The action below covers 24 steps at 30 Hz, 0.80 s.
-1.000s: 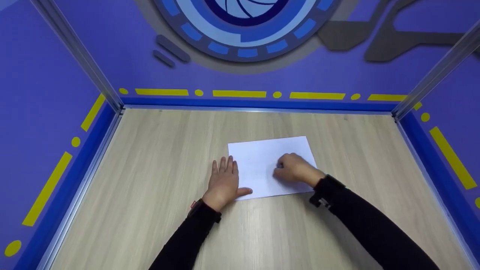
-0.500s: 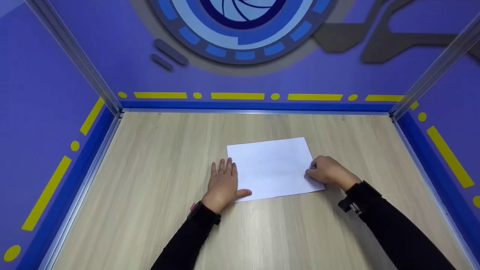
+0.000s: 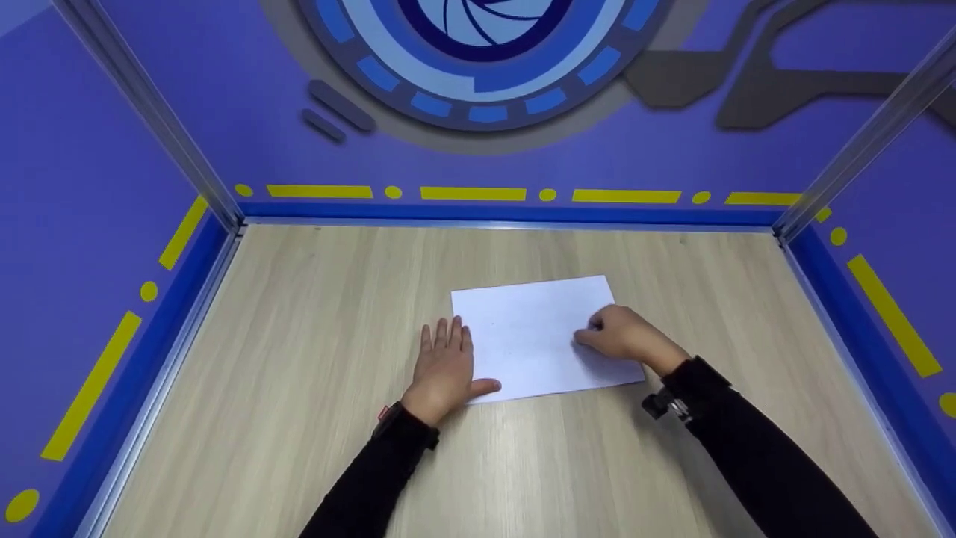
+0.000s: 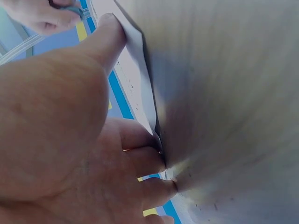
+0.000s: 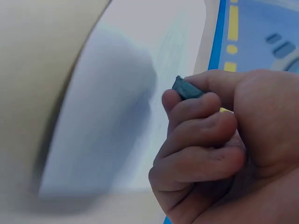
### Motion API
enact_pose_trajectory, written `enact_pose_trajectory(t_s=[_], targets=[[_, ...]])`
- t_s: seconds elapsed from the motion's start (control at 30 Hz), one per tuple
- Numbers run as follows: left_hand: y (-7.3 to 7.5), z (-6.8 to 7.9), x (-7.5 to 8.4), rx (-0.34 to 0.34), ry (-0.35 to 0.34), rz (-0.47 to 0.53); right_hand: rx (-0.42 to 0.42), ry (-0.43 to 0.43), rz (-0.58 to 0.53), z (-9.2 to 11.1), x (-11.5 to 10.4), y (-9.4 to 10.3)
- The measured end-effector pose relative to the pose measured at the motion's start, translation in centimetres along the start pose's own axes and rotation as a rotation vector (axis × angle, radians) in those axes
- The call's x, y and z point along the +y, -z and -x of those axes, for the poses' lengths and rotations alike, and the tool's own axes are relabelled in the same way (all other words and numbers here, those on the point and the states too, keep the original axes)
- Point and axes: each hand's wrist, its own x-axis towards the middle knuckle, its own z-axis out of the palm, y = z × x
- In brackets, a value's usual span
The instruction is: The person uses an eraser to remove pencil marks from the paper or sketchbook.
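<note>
A white sheet of paper (image 3: 526, 321) lies slightly turned on the wooden table. My left hand (image 3: 442, 371) rests flat on its left edge, fingers straight and thumb (image 4: 110, 28) spread out along the lower left corner. My right hand (image 3: 626, 335) is over the right half of the sheet. In the right wrist view that hand pinches a small dark green eraser (image 5: 188, 89) between thumb and forefinger, the other fingers curled in. Only the eraser's pointed end shows. Faint streaks run across the paper in that view, and small dark specks dot it in the left wrist view.
The wooden table (image 3: 336, 314) surrounds the sheet on all sides. Blue-purple panels with yellow dashes enclose it at the back (image 3: 478, 168), left (image 3: 67, 224) and right (image 3: 896, 224). Metal strips run along the table's borders.
My right hand has swept rightward to the paper's right edge, then come partway back left, still pinching the eraser. The left hand keeps its place on the sheet.
</note>
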Motion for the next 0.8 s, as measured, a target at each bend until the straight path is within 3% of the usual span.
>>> enact_pose_trajectory(t_s=[0.27, 0.5, 0.57, 0.67, 0.8], targets=[[0.1, 0.2, -0.2, 0.007, 0.005, -0.011, 0.014, 0.095, 0.003, -3.4, -6.8, -3.4], [0.0, 0.4, -0.2, 0.02, 0.004, 0.0, 0.047, 0.155, 0.077, -11.0, -8.6, -8.9], [0.1, 0.3, -0.2, 0.015, 0.002, -0.007, 0.044, 0.125, 0.087, -11.7, -9.4, -9.5], [0.1, 0.1, 0.0, 0.005, 0.004, -0.018, 0.03, 0.072, 0.068, -11.0, -10.7, -9.3], [0.2, 0.0, 0.0, 0.004, 0.013, -0.043, 0.008, 0.01, 0.059, -8.1, -12.2, -7.1]])
